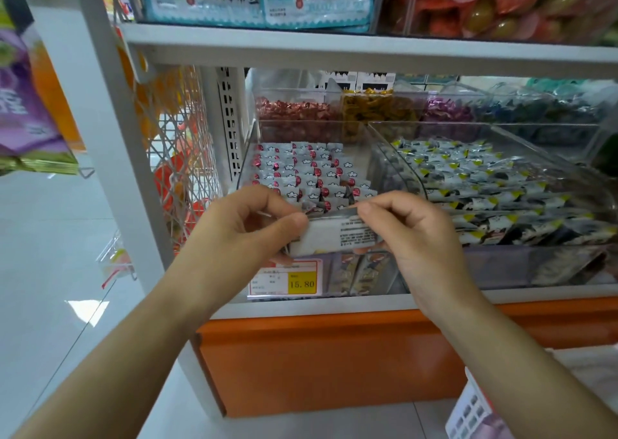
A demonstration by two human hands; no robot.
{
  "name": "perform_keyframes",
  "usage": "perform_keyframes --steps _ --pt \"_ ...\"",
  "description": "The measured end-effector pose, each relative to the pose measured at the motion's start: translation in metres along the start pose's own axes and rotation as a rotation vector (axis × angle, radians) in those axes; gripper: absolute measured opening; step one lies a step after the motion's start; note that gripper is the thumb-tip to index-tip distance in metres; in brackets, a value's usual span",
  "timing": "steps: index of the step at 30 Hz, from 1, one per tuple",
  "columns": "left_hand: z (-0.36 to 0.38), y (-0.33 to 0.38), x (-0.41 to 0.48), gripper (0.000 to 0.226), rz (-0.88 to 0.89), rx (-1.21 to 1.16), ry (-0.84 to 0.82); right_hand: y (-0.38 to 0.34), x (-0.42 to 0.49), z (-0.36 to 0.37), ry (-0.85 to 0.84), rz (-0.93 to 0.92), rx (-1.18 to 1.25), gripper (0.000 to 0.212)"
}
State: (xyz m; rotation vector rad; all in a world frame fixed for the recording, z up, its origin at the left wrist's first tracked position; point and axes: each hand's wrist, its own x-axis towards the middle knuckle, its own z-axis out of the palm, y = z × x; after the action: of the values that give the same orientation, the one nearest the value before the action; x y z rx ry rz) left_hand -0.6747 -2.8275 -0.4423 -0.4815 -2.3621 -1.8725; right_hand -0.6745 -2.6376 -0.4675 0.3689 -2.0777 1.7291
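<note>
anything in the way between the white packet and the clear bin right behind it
The left hand and right hand pinch the white packet at the front edge of the clear bin; nothing visible blocks it, though packet rows fill it.

Packet (334, 237) print too small to read, ends hidden; price tag (288, 281) txt blurred, top covered.

Bright, even store light, soft shadows. Glare streaks the clear bin (394, 157) walls and the floor (87, 308). The left hand (247, 224) and right hand (411, 234) look sharp; the curved edges blur.
</note>
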Motion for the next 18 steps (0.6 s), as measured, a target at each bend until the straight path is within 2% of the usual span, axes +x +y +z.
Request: perform_keyframes --steps 4,8,11,13,15,18 --pt "-0.0033 0.0003 0.0005 0.028 -0.025 -0.024 0.045 -0.0011 -0.0015 0.0031 -0.035 -0.019 -0.015 0.016" --pt "-0.0039 0.0011 -0.0008 0.023 0.032 0.060 0.131 -0.0021 -0.0026 0.0067 -0.046 -0.044 -0.048 0.015" --pt "-0.0045 -0.0001 -0.0016 0.030 0.032 0.119 0.036 0.0002 -0.0020 0.0061 0.032 -0.018 -0.057 0.022" --pt "-0.0028 -0.0036 -0.0025 0.032 0.028 0.200 -0.032 0.0024 -0.0015 0.0068 0.057 0.071 0.049 0.021" --pt "-0.0017 -0.0057 -0.0018 0.025 0.074 0.249 -0.014 0.0034 -0.0004 0.0063 0.033 0.152 0.197 0.017" --pt "-0.0038 -0.0074 0.0005 0.036 0.101 0.239 0.095 0.0028 -0.0004 0.0056 -0.070 0.163 0.356 0.036"
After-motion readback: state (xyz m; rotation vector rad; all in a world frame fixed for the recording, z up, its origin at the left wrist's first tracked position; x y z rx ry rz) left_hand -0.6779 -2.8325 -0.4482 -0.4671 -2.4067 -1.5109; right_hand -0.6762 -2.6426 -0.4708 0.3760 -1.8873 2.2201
